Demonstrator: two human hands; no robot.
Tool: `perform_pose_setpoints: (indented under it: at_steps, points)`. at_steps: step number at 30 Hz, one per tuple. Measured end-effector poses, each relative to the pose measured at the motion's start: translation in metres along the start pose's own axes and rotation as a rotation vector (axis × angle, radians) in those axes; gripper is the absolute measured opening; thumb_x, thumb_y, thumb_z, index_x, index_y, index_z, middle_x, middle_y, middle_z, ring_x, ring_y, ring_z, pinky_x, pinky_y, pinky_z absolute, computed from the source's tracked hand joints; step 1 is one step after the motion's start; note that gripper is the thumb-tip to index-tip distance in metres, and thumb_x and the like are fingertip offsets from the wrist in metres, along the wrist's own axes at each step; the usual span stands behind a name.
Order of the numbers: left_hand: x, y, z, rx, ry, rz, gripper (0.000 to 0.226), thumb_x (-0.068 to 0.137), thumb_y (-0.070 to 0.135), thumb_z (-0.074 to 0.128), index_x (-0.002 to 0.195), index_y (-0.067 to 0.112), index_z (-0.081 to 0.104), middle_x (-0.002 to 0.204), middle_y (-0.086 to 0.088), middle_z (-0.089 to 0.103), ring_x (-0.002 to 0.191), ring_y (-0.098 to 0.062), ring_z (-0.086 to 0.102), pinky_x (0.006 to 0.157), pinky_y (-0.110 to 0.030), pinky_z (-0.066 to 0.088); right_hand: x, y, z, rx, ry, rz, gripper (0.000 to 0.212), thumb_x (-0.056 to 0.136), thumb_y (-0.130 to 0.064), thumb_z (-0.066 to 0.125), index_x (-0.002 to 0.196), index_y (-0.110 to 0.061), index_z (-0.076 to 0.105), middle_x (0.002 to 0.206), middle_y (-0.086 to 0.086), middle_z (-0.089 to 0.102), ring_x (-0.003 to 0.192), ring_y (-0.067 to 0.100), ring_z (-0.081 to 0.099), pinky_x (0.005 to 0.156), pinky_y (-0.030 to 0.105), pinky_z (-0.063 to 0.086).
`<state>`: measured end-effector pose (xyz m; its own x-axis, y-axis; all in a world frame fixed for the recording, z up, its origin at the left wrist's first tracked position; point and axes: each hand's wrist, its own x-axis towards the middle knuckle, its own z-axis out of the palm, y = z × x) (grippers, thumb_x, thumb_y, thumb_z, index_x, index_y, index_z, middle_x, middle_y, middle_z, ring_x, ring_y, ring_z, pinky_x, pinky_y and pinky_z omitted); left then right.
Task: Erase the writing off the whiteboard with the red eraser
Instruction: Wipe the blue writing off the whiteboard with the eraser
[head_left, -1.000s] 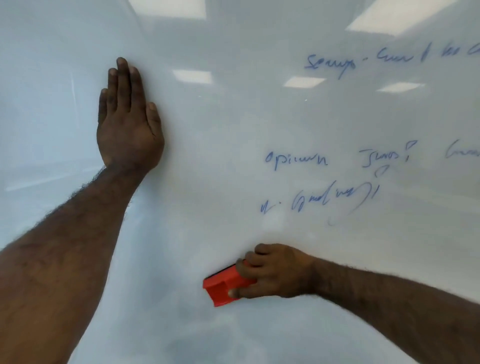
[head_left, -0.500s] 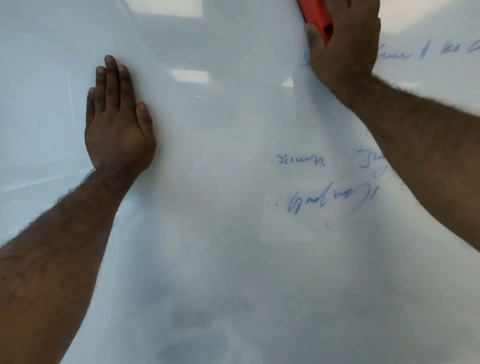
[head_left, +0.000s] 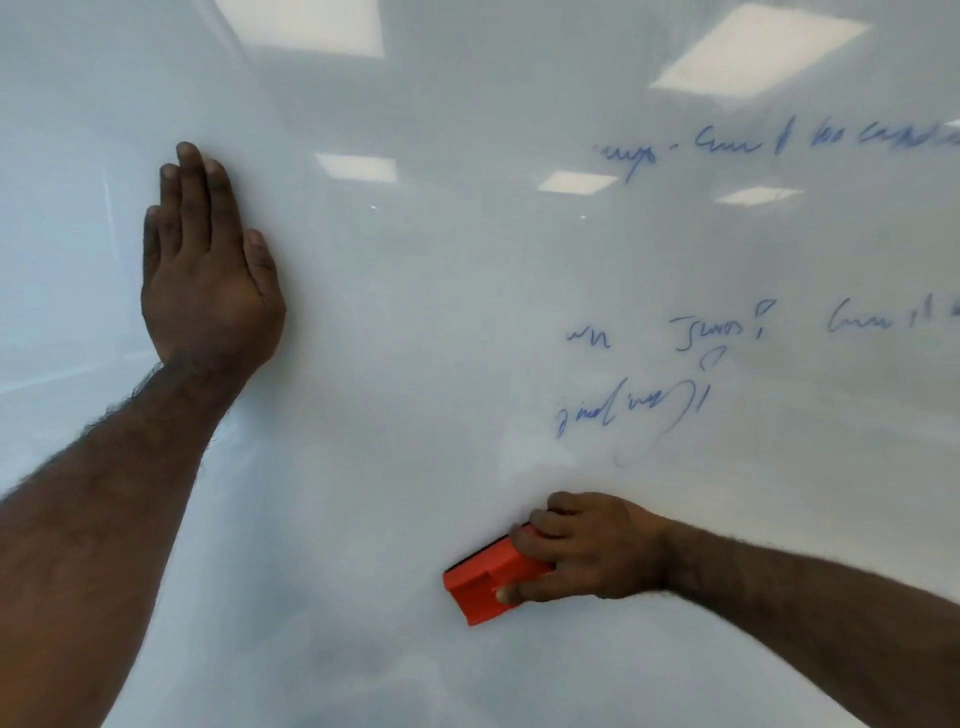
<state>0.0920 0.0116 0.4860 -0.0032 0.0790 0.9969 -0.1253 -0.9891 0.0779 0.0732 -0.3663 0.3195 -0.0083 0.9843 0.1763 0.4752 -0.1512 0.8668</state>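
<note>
Head view: right hand (head_left: 592, 551) grips red eraser (head_left: 485, 582).

Ceiling light reflections (head_left: 756, 57) glare, upper area.

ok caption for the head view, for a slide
Right hand grips the red eraser low on the whiteboard, below blue writing; left hand rests flat on it.

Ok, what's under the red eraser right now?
The red eraser, gripped by the right hand, lies against bare whiteboard below the blue writing. The patch directly beneath it is covered.
</note>
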Motion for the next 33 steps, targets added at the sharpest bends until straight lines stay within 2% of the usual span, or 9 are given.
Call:
perform_pose_setpoints:
  at_steps: [2, 5, 8, 12, 14, 19, 26, 29, 33]
  points:
    - [-0.002, 0.000, 0.002, -0.002, 0.008, -0.003, 0.056, 0.106, 0.027, 0.021, 0.158, 0.008, 0.012, 0.166, -0.012, 0.009, 0.153, -0.025, 0.008, 0.123, -0.035, 0.005, 0.009, 0.045, -0.018, -0.040, 0.059, -0.004, 0.042, 0.096, -0.012, 0.054, 0.134, -0.031, 0.057, 0.113, 0.011, 0.064, 0.086, 0.027, 0.057, 0.071, 0.036, 0.045]
    - [-0.001, -0.002, 0.005, -0.009, 0.040, -0.001, 0.055, 0.106, 0.027, 0.023, 0.158, 0.009, 0.013, 0.166, -0.012, 0.010, 0.153, -0.025, 0.009, 0.122, -0.032, 0.003, 0.027, 0.129, -0.065, -0.210, 0.174, 0.189, 0.039, 0.098, -0.020, 0.055, 0.134, -0.033, 0.057, 0.112, 0.015, 0.064, 0.082, 0.030, 0.058, 0.072, 0.037, 0.045]
    - [0.000, -0.003, 0.008, -0.021, 0.048, 0.004, 0.056, 0.106, 0.029, 0.023, 0.158, 0.012, 0.011, 0.166, -0.010, 0.010, 0.153, -0.025, 0.009, 0.122, -0.030, 0.001, 0.035, 0.210, -0.109, -0.340, 0.308, 0.548, 0.043, 0.098, -0.037, 0.053, 0.140, -0.028, 0.052, 0.112, 0.022, 0.060, 0.086, 0.036, 0.057, 0.075, 0.043, 0.046]
    - [-0.001, -0.004, 0.009, -0.025, 0.031, 0.011, 0.056, 0.106, 0.030, 0.022, 0.158, 0.012, 0.011, 0.166, -0.010, 0.009, 0.153, -0.024, 0.008, 0.122, -0.031, 0.002, 0.028, 0.265, -0.126, -0.299, 0.570, 1.232, 0.059, 0.093, -0.046, 0.050, 0.148, -0.031, 0.038, 0.117, 0.017, 0.053, 0.103, 0.034, 0.051, 0.086, 0.040, 0.045]
    - [-0.001, -0.003, 0.008, -0.028, 0.034, 0.002, 0.056, 0.105, 0.030, 0.022, 0.158, 0.012, 0.011, 0.166, -0.009, 0.009, 0.153, -0.024, 0.008, 0.122, -0.031, 0.002, 0.032, 0.257, -0.120, -0.286, 0.630, 1.337, 0.059, 0.093, -0.045, 0.050, 0.148, -0.029, 0.038, 0.118, 0.015, 0.052, 0.103, 0.032, 0.050, 0.087, 0.037, 0.043]
    - [-0.001, -0.003, 0.008, -0.019, 0.043, 0.004, 0.056, 0.106, 0.029, 0.023, 0.158, 0.010, 0.012, 0.166, -0.010, 0.010, 0.153, -0.025, 0.009, 0.122, -0.031, 0.002, 0.029, 0.155, -0.064, -0.251, 0.553, 0.940, 0.051, 0.094, -0.035, 0.056, 0.143, -0.026, 0.044, 0.108, 0.022, 0.057, 0.086, 0.036, 0.053, 0.076, 0.042, 0.043]
    - [-0.019, 0.034, 0.005, 0.004, 0.027, -0.054, 0.058, 0.104, 0.028, 0.024, 0.157, 0.007, 0.013, 0.165, -0.015, 0.012, 0.152, -0.028, 0.012, 0.123, -0.036, 0.007, -0.023, 0.006, 0.000, -0.079, 0.291, 0.693, 0.055, 0.087, -0.024, 0.064, 0.138, -0.030, 0.047, 0.113, 0.022, 0.059, 0.077, 0.034, 0.058, 0.074, 0.038, 0.044]
    - [-0.028, 0.071, 0.005, -0.014, -0.029, 0.000, 0.059, 0.103, 0.026, 0.026, 0.157, 0.005, 0.014, 0.165, -0.015, 0.012, 0.152, -0.029, 0.013, 0.122, -0.036, 0.008, -0.031, 0.008, -0.011, -0.103, 0.102, 0.478, 0.049, 0.087, -0.023, 0.062, 0.134, -0.030, 0.051, 0.103, 0.020, 0.065, 0.070, 0.030, 0.057, 0.069, 0.035, 0.046]
    - [-0.017, 0.107, 0.009, -0.048, -0.061, 0.016, 0.060, 0.101, 0.025, 0.026, 0.157, 0.005, 0.015, 0.165, -0.014, 0.012, 0.152, -0.027, 0.013, 0.122, -0.036, 0.008, -0.032, 0.074, -0.053, -0.132, -0.043, 0.221, 0.041, 0.090, -0.022, 0.059, 0.130, -0.031, 0.060, 0.107, 0.016, 0.064, 0.074, 0.029, 0.055, 0.070, 0.035, 0.045]
